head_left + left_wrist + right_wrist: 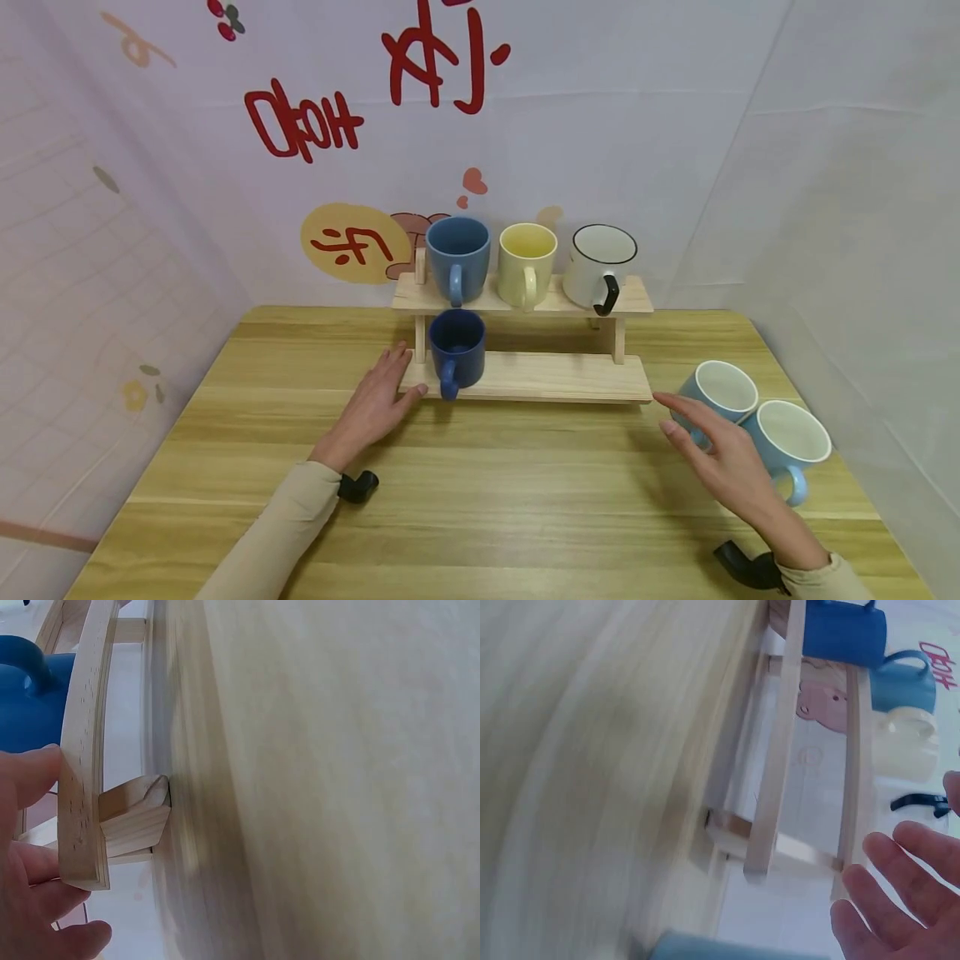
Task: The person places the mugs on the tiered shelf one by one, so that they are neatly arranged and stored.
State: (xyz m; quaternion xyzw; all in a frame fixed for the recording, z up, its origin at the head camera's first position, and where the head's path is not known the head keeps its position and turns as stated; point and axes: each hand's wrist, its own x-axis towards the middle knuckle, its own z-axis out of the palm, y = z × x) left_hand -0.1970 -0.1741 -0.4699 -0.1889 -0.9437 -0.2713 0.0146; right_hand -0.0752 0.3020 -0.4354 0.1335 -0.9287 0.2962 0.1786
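Note:
My left hand (375, 400) grips the left end of the lower board of a two-tier wooden rack (555, 377). Its thumb (34, 774) presses the front edge while the other fingers wrap the board's end. On that board, just right of the hand, stands a dark blue mug (467, 354), handle forward. My right hand (723, 462) hovers with fingers loosely extended and nothing held. Two light blue mugs, a rear one (720, 388) and a front one (795, 442), stand by it on the table, partly covered by the hand.
Along the upper tier stand a blue mug (467, 250), a pale yellow mug (517, 271) and a white mug (588, 275) with black rim and handle. A printed cloth (637, 125) hangs behind the wooden table (525, 500) and along both sides.

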